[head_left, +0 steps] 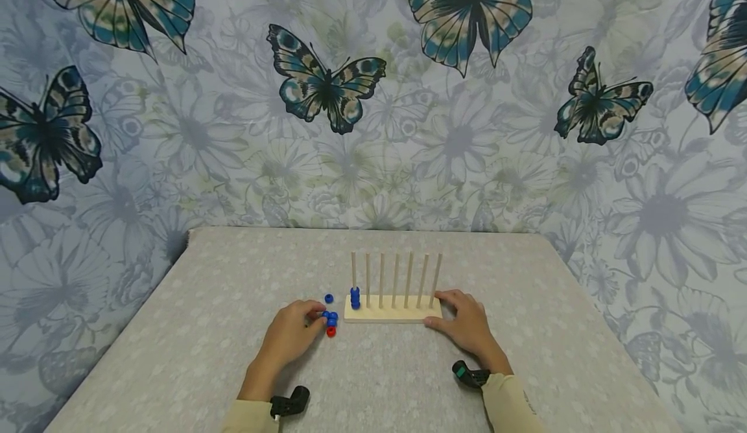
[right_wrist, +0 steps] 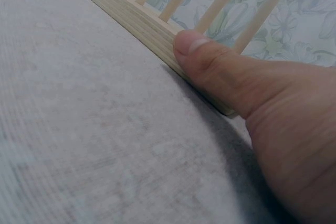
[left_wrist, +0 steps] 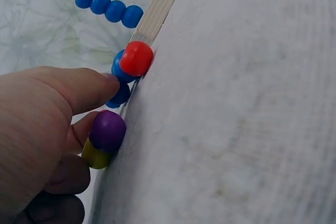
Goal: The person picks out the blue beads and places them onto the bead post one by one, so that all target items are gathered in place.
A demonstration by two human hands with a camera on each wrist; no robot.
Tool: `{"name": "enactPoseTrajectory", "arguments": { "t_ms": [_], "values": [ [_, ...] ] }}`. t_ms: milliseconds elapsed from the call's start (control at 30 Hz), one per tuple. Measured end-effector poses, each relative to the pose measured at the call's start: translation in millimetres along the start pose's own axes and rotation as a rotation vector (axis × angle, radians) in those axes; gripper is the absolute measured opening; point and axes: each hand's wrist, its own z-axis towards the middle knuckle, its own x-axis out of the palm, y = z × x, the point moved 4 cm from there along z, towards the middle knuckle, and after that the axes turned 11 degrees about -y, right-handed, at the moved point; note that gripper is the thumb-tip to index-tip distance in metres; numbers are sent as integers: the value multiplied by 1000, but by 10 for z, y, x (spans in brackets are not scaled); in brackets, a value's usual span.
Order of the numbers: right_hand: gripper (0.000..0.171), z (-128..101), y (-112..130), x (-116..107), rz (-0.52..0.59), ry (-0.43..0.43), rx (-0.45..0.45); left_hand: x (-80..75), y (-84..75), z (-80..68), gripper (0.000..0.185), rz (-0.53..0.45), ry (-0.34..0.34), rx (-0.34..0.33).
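The wooden peg board (head_left: 390, 317) sat near the middle of the desk (head_left: 204, 329), seven upright pegs rising from its flat base. The leftmost peg (head_left: 353, 279) carried a short stack of blue beads (head_left: 355, 298), which the left wrist view showed as four in a row (left_wrist: 108, 8).

My right hand (head_left: 467, 326) rested at the board's right end. The thumb (right_wrist: 210, 64) pressed against the front edge of the base and the fingers lay along the far side, so the hand gripped that end of the board.

Just left of the board lay a small cluster of loose beads: a few blue beads (head_left: 331, 317) touching one another, a red bead (head_left: 331, 332) right in front of them, and a single blue bead (head_left: 329, 298) a little farther back, apart from the rest.

My left hand (head_left: 292, 337) lay on the desk beside that cluster, fingers curled. From the wrist view the thumb (left_wrist: 79, 90) touched a blue bead next to the red bead (left_wrist: 136, 59), and the curled fingers held a purple bead (left_wrist: 107, 129) with a yellow bead (left_wrist: 94, 157) just beneath it.

Both sleeves (head_left: 508, 404) were pale yellow. Behind the desk hung a wall covering (head_left: 373, 96) printed with grey flowers and large teal butterflies.
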Motion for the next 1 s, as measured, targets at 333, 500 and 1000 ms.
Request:
{"name": "enactPoseTrajectory", "arguments": {
  "t_ms": [333, 500, 1000],
  "values": [
    [75, -4, -21, 1, 0, 1, 5, 32, 10, -1, 21, 1, -4, 4],
    [74, -4, -12, -6, 3, 1, -3, 37, 16, 0, 21, 8, -9, 7],
    [73, -9, 5, -20, 7, 1, 5, 34, 22, 12, 20, 26, 1, -9]
  ]
}}
